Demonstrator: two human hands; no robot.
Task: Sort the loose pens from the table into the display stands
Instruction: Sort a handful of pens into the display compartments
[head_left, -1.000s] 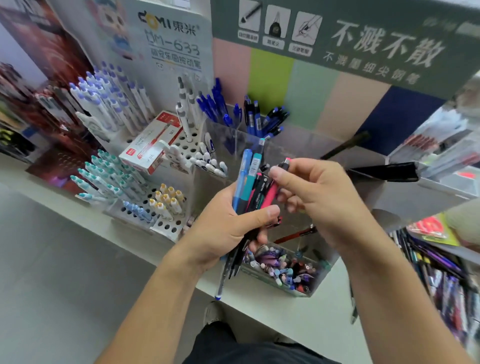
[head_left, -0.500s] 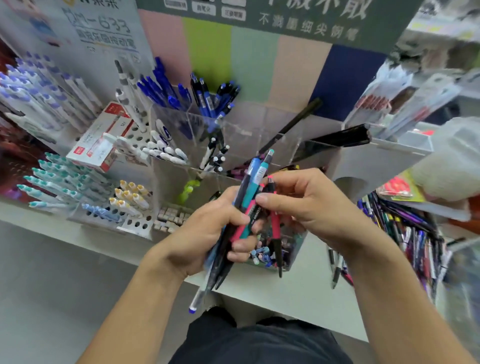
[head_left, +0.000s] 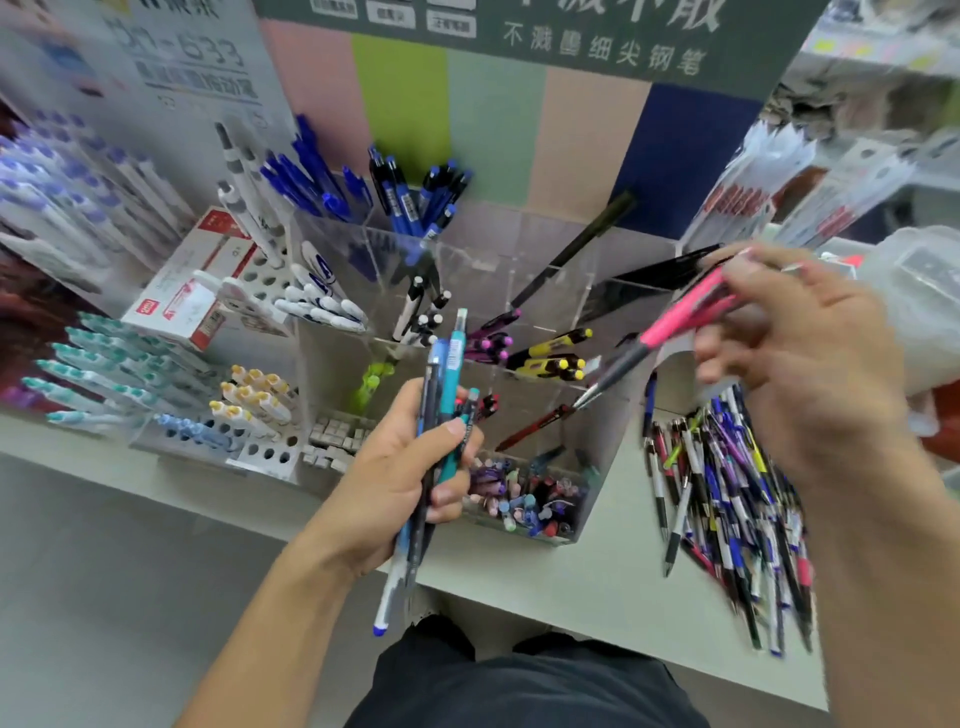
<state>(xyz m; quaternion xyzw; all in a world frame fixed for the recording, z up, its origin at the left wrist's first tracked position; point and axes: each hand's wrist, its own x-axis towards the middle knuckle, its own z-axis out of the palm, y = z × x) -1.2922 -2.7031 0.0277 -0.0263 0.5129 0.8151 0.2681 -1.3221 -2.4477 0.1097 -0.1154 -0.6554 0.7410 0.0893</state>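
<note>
Clear stand (head_left: 602, 457) compartments hold sorted pens; hands grip a bundle (head_left: 441, 405) and, seemingly, pink pen (head_left: 675, 325).

Bright, even light; motion blur, wide-angle edge distortion.

The person is wearing dark, near-black trousers (head_left: 524, 686). Both forearms are showing bare, with no sleeves reaching them. The left hand (head_left: 395, 467) and right hand (head_left: 810, 364) are wearing no gloves, rings or watch.
</note>
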